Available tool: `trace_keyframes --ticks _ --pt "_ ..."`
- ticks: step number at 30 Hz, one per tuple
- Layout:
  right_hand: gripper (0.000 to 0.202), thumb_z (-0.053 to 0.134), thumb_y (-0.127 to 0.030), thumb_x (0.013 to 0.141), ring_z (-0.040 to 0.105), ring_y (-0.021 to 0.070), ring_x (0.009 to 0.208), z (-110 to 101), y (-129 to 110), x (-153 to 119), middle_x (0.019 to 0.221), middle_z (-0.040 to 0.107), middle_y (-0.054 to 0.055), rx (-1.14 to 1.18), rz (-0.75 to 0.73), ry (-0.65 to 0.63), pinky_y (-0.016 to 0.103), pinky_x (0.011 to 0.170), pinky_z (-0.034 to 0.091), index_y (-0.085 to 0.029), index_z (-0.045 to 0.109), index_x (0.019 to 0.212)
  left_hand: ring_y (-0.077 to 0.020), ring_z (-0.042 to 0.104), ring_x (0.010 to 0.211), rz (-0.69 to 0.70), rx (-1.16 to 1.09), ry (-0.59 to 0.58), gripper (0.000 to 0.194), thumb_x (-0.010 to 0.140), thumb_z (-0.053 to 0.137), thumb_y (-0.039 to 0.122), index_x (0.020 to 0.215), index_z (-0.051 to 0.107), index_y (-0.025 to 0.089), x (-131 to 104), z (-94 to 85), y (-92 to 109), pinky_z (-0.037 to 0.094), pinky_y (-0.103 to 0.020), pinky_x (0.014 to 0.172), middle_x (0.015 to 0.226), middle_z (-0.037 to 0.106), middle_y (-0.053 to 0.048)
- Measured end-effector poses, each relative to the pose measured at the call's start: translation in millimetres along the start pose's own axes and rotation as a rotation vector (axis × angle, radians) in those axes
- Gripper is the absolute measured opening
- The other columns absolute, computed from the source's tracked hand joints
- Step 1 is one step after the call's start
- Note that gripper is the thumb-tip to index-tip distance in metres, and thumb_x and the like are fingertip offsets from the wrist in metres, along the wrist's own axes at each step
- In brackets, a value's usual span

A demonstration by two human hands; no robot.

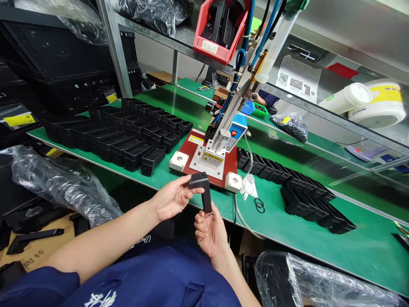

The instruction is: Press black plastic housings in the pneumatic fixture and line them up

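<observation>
Between both hands is a black L-shaped plastic part (206,197), held in front of the bench edge. My left hand (172,197) pinches its upper, wider end between thumb and fingers. Its lower tip is gripped by my right hand (211,230), the fingers curled in. Just beyond the part stands a small press (220,145) on a red base plate (185,143). A white button box (179,161) sits at the base's left front corner, and a second white button box (233,182) at the right one.
Rows of black plastic trays (128,145) cover the bench's left side. More black parts (306,200) line the right, near black rings (260,205) and a crumpled white tissue (249,186). A red bin (211,47) is on the shelf overhead. Plastic-wrapped items lie below the bench.
</observation>
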State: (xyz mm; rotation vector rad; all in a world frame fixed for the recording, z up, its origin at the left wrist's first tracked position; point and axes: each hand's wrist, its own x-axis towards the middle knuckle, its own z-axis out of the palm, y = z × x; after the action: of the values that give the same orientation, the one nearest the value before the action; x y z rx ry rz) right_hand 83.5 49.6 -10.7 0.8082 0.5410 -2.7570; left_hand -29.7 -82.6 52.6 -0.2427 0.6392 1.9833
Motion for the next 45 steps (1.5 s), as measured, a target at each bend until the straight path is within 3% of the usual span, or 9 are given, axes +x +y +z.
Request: trace_keyframes --ticks 6,12,19,22,27,29,32,37,45 --pt "0.044 0.060 -0.053 0.084 0.033 0.0007 0.035 2 -10 -2 0.055 0.053 -0.002 0.004 -0.065 -0.007 0.009 0.030 0.025 -0.012 0.054 0.068 -0.0046 0.056 0.044 0.021 0.079 -0.048 0.022 0.095 0.048 0.027 0.105 0.055 0.009 1 -5.6 -5 0.046 -0.009 0.042 0.081 0.070 -0.013" --pt "0.035 0.061 -0.048 0.085 0.051 0.0049 0.046 13 -17 -8 0.070 0.065 0.002 -0.097 -0.297 -0.030 0.013 0.039 0.041 -0.013 0.063 0.087 -0.0133 0.064 0.052 0.368 0.712 -0.344 0.029 0.086 0.062 0.040 0.093 0.049 0.016 -8 -12.3 -27 0.046 -0.016 0.044 0.073 0.067 -0.006" --pt "0.047 0.059 -0.049 0.086 0.061 0.0206 0.103 32 -14 -25 0.117 0.062 0.010 -0.573 -0.648 -0.182 0.032 0.080 0.053 -0.019 0.056 0.122 -0.0154 0.059 0.058 0.833 1.345 -0.143 0.012 0.083 0.065 0.029 0.087 0.058 0.021 -3 -21.0 -44 0.045 -0.025 0.059 0.067 0.062 -0.002" --pt "0.052 0.070 -0.042 0.079 0.061 0.0200 0.102 36 -14 -22 0.114 0.064 0.009 -0.677 -0.716 -0.101 0.034 0.089 0.051 -0.020 0.053 0.123 -0.0169 0.053 0.059 0.936 1.505 -0.100 0.009 0.081 0.067 0.030 0.082 0.066 0.021 5 -25.5 -48 0.042 -0.029 0.063 0.067 0.061 -0.005" --pt "0.047 0.074 -0.036 0.075 0.061 0.0191 0.099 34 -26 -15 0.110 0.065 0.007 -0.712 -0.821 0.007 0.033 0.088 0.051 -0.018 0.055 0.115 -0.0187 0.056 0.063 1.012 1.635 -0.263 0.008 0.082 0.065 0.028 0.080 0.071 0.022 1 -27.7 -36 0.045 -0.032 0.068 0.072 0.065 -0.008" --pt "0.049 0.074 -0.034 0.075 0.060 0.0195 0.102 29 -35 -15 0.113 0.063 0.007 -0.733 -0.864 -0.002 0.033 0.088 0.051 -0.020 0.054 0.117 -0.0188 0.059 0.067 1.194 1.545 -0.158 0.005 0.077 0.070 0.027 0.078 0.070 0.022 0 -24.5 -21 0.048 -0.033 0.071 0.074 0.068 -0.006" --pt "0.050 0.074 -0.034 0.076 0.060 0.0208 0.106 25 -49 -16 0.116 0.062 0.006 -0.773 -0.884 -0.109 0.034 0.092 0.049 -0.023 0.053 0.120 -0.0220 0.063 0.088 1.332 1.381 0.046 0.023 0.078 0.067 0.035 0.096 0.067 0.020 10 -13.6 3 0.050 -0.036 0.083 0.092 0.069 -0.007" --pt "0.049 0.072 -0.037 0.078 0.060 0.0230 0.106 42 -86 -9 0.116 0.061 0.005 -0.960 -0.967 -0.235 0.038 0.094 0.049 -0.028 0.052 0.122 -0.0194 0.064 0.092 1.098 1.325 -0.082 0.030 0.092 0.047 0.039 0.103 0.064 0.017 44 19.1 26 0.052 -0.031 0.082 0.098 0.069 -0.007" --pt "0.045 0.068 -0.039 0.078 0.058 0.0217 0.108 102 -187 41 0.120 0.060 0.007 -1.178 -1.353 -0.162 0.037 0.097 0.046 -0.022 0.056 0.118 -0.0189 0.063 0.095 1.477 1.292 0.088 0.027 0.091 0.048 0.037 0.097 0.064 0.017 112 92.4 81 0.047 -0.030 0.087 0.098 0.068 -0.006"
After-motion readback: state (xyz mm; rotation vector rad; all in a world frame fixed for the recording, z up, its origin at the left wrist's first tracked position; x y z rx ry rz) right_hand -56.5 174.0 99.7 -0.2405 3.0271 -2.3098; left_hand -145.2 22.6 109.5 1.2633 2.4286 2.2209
